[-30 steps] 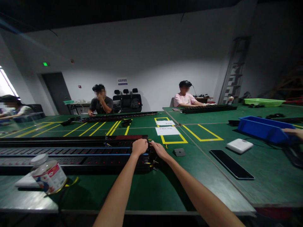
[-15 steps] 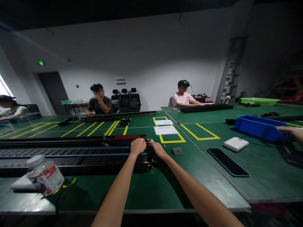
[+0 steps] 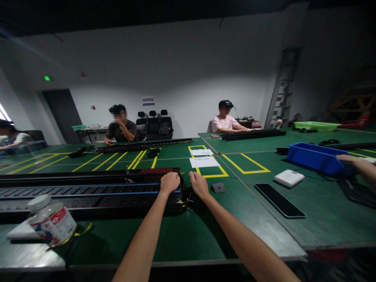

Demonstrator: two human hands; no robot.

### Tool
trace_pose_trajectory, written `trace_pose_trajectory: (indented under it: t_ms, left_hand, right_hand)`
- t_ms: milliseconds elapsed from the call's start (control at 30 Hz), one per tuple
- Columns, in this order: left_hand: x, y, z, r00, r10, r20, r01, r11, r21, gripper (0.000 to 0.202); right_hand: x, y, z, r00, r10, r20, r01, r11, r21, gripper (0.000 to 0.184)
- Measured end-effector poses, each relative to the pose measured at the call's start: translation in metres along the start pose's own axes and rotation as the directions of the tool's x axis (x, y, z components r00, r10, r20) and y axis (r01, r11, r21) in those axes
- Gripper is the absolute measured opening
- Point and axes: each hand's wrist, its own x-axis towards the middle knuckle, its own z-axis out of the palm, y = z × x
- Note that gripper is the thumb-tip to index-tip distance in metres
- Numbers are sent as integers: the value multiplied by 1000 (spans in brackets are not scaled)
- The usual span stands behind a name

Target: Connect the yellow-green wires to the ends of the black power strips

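A long black slotted track assembly with blue strips lies across the table at left. On its right end rests my left hand, closed, with its fingers curled over the upper edge. Loose wires and small metal parts stick out at that end. Just to the right of it is my right hand, thumb and fingers pressed together in a pinch. Whatever sits between those fingers is too small or hidden to name. A small dark square plate lies on the table beside my right hand.
A clear jar stands at front left. To the right are a phone, a white box and a blue bin with another person's hand at it. Paper sheets lie ahead. Several people sit around.
My right hand has shifted slightly right, opening a small gap from the track assembly's end. My left hand stays on the assembly. The whole view has shifted a little.
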Motion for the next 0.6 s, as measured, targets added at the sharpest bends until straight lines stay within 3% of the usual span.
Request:
trace_pose_trajectory:
  t_ms: [100,233,433,600]
  left_hand:
    - [-1,0,-1,1000,1,0,-1,1000,-2,41]
    - [-2,0,-2,1000,4,8,-4,1000,1,41]
    - [-1,-1,2,1000,2,-19,-2,1000,13,39]
    - [0,-3,5,1000,10,-24,-10,1000,1,39]
  right_hand:
    - [-1,-4,-15,999,20,-46,-33,954,-296,32]
    - [1,2,-25,998,16,-59,-44,859,-510,33]
    - [0,15,-24,995,92,-32,-91,769,-633,31]
    - [0,17,-24,994,92,51,-35,744,-667,34]
